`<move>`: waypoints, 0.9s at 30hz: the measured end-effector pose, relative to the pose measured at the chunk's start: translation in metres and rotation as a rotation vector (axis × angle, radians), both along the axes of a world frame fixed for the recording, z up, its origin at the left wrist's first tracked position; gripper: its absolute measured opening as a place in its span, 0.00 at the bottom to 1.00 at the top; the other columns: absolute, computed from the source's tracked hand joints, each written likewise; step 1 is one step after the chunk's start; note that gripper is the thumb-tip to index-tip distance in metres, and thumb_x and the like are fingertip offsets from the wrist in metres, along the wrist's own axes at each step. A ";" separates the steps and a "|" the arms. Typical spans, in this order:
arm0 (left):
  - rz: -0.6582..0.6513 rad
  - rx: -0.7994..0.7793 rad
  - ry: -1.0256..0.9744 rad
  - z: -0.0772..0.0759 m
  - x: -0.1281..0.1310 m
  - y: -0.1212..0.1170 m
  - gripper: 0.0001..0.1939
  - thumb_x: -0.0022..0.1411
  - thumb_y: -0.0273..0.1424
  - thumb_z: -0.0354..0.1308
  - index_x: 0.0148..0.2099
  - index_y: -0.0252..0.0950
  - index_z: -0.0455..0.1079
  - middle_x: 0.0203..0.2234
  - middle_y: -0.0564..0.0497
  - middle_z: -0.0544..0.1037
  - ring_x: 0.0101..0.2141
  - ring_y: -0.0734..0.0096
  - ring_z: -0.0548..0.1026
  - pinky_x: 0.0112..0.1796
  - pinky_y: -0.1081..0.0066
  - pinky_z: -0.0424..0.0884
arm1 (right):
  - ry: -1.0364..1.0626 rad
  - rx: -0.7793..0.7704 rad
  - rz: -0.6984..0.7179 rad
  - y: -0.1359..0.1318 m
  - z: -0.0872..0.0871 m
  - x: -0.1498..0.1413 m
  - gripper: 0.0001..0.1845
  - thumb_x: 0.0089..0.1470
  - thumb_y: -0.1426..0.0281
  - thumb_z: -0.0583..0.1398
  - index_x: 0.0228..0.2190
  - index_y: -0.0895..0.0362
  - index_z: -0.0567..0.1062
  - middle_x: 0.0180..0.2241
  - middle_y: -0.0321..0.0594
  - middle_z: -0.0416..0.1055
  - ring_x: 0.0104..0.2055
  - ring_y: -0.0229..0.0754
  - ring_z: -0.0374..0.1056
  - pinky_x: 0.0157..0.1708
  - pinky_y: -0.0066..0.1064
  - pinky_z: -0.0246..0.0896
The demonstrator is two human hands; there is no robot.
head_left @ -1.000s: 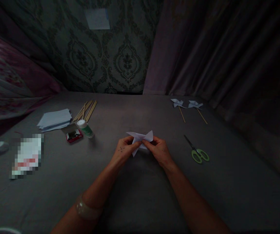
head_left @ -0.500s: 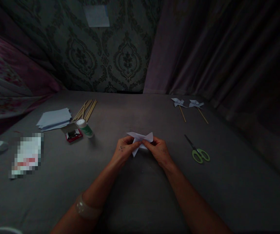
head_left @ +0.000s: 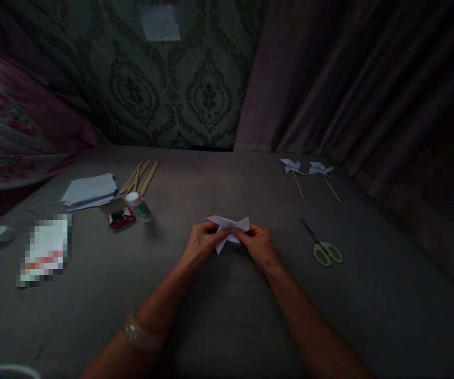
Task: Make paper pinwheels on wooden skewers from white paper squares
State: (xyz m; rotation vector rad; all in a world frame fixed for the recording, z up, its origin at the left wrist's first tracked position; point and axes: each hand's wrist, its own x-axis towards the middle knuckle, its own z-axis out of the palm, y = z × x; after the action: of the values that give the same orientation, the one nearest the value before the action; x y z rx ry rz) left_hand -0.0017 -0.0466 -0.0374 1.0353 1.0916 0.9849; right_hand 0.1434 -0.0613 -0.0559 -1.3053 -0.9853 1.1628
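Observation:
A white paper pinwheel [head_left: 222, 245] is held between both hands just above the grey-covered table, its folded points sticking out. My left hand [head_left: 202, 242] grips its left side, with the thumb pressed toward the centre. On the right side, my right hand [head_left: 259, 243] pinches the paper, its thumb meeting the left one near the middle. The fingers behind the paper are hidden. Green-handled scissors [head_left: 322, 248] lie to the right of my right hand, blades pointing away.
At the back right lie two finished-looking pinwheels on sticks [head_left: 291, 166]. On the left are a paper stack [head_left: 89, 190], wooden sticks [head_left: 148, 177], a glue stick [head_left: 140, 207], an open red box [head_left: 120, 218], a blurred packet [head_left: 47, 247] and a white round object [head_left: 0, 235].
Both hands keep the same hold on the pinwheel. The whole view has shifted very slightly, and nothing else visibly differs.

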 end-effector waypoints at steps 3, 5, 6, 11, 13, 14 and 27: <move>0.000 0.006 -0.006 -0.002 0.000 0.000 0.17 0.40 0.37 0.71 0.33 0.31 0.79 0.27 0.47 0.80 0.27 0.71 0.73 0.28 0.74 0.67 | 0.007 -0.010 -0.004 0.000 -0.001 0.000 0.14 0.36 0.61 0.68 0.26 0.57 0.80 0.26 0.38 0.77 0.28 0.40 0.69 0.31 0.32 0.63; 0.003 0.013 -0.019 -0.002 0.000 -0.001 0.18 0.40 0.37 0.71 0.33 0.32 0.79 0.28 0.47 0.80 0.27 0.70 0.74 0.29 0.74 0.67 | 0.002 -0.017 -0.010 0.001 -0.002 0.000 0.14 0.35 0.61 0.68 0.26 0.57 0.79 0.26 0.38 0.77 0.27 0.40 0.69 0.31 0.32 0.62; 0.005 0.016 -0.022 -0.002 0.000 -0.001 0.18 0.40 0.37 0.71 0.33 0.32 0.79 0.28 0.48 0.80 0.28 0.70 0.74 0.29 0.74 0.68 | -0.001 -0.019 -0.012 0.001 -0.003 0.000 0.14 0.35 0.61 0.68 0.25 0.57 0.79 0.26 0.38 0.77 0.27 0.40 0.69 0.30 0.31 0.62; 0.011 0.020 -0.011 -0.001 0.000 -0.001 0.16 0.39 0.37 0.71 0.31 0.33 0.79 0.26 0.49 0.80 0.27 0.71 0.73 0.28 0.74 0.67 | -0.028 -0.023 -0.033 0.001 -0.006 0.000 0.15 0.35 0.60 0.68 0.24 0.58 0.79 0.24 0.38 0.76 0.26 0.39 0.68 0.29 0.31 0.61; 0.018 0.022 -0.010 0.000 0.001 -0.001 0.16 0.39 0.38 0.72 0.30 0.33 0.79 0.25 0.49 0.79 0.26 0.72 0.73 0.27 0.75 0.67 | -0.031 -0.026 -0.040 0.001 -0.006 0.000 0.15 0.35 0.60 0.68 0.25 0.58 0.79 0.24 0.38 0.76 0.26 0.38 0.67 0.29 0.31 0.61; 0.021 0.025 -0.006 0.000 0.001 -0.001 0.16 0.39 0.38 0.72 0.29 0.33 0.78 0.24 0.49 0.79 0.25 0.72 0.72 0.27 0.75 0.66 | -0.033 -0.028 -0.040 0.001 -0.006 0.000 0.15 0.35 0.60 0.68 0.25 0.58 0.80 0.24 0.38 0.76 0.26 0.39 0.67 0.29 0.30 0.61; 0.015 0.064 0.030 -0.009 -0.001 0.001 0.14 0.40 0.38 0.71 0.29 0.33 0.79 0.24 0.49 0.78 0.26 0.71 0.72 0.27 0.74 0.66 | -0.096 -0.034 -0.030 -0.002 -0.003 -0.001 0.14 0.38 0.60 0.67 0.26 0.57 0.80 0.27 0.40 0.77 0.28 0.41 0.69 0.30 0.31 0.61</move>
State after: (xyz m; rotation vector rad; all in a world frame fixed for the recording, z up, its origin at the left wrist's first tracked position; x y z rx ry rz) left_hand -0.0032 -0.0453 -0.0468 1.0984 1.0994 1.0246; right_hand 0.1422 -0.0634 -0.0587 -1.4092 -1.0156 1.1066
